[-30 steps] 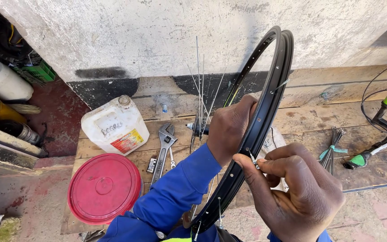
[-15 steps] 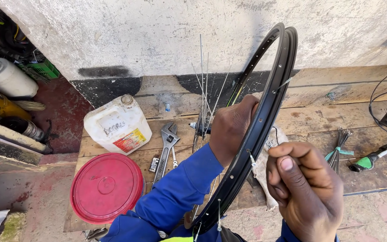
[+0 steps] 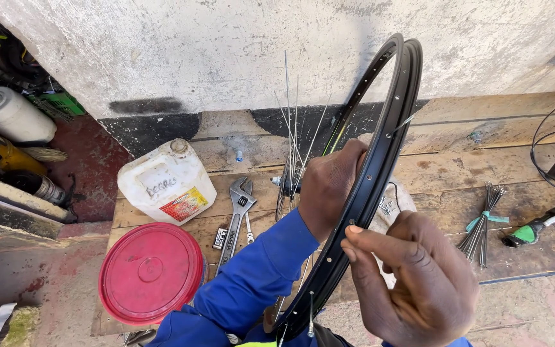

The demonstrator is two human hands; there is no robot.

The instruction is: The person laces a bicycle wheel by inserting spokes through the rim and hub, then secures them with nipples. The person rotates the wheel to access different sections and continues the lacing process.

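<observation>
A black bicycle rim point(image 3: 387, 122) stands upright in front of me over a wooden board point(image 3: 444, 173). My left hand point(image 3: 329, 186), in a blue sleeve, reaches through the rim and grips its inner edge. Behind that hand several loose thin spokes point(image 3: 288, 122) stick up from a hub point(image 3: 285, 183) that is mostly hidden. My right hand point(image 3: 415, 283) is lower right, with its thumb and fingertips pinched against the rim's outer edge. Whether something small sits between those fingertips is hidden.
On the board lie a white jerrycan point(image 3: 167, 182), an adjustable wrench point(image 3: 237, 209), a white cloth point(image 3: 393, 202), a tied bundle of spokes point(image 3: 483, 222) and a green-handled tool point(image 3: 534, 230). A red-lidded bucket point(image 3: 151, 272) stands lower left. A rough white wall point(image 3: 226, 51) rises behind.
My right hand has turned and slid down along the rim, its fingers now stretched toward the edge. My left hand keeps its grip, and the view has shifted slightly.
</observation>
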